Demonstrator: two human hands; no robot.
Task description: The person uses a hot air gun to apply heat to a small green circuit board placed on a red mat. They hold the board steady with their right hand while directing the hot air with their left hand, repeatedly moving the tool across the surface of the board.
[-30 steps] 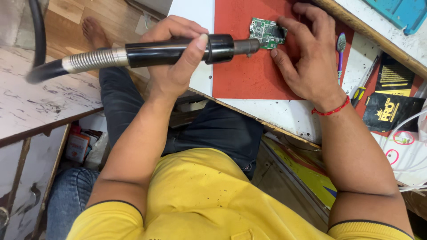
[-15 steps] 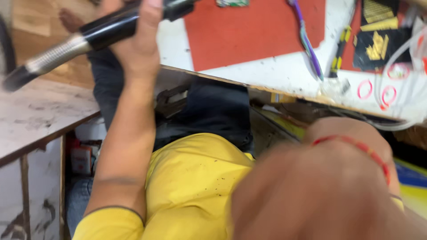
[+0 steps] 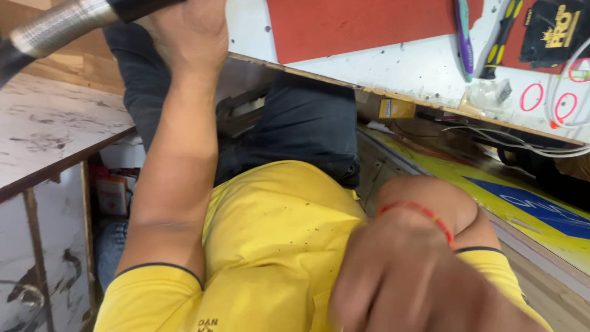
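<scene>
We saw the left hand [image 3: 187, 34] wrapped around a black hot-air tool [image 3: 80, 17] with a ribbed metal hose, at the edge of the white bench [image 3: 393, 67] beside the red mat [image 3: 362, 24]. The right hand [image 3: 418, 283] was raised close to the camera — blurred, so we could not tell its fingers' state.

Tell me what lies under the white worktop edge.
Under the white worktop are the person's dark-trousered legs, a small yellow box on a ledge, and white cables. The right hand, raised close to the camera, covers whatever lies lower right.
</scene>
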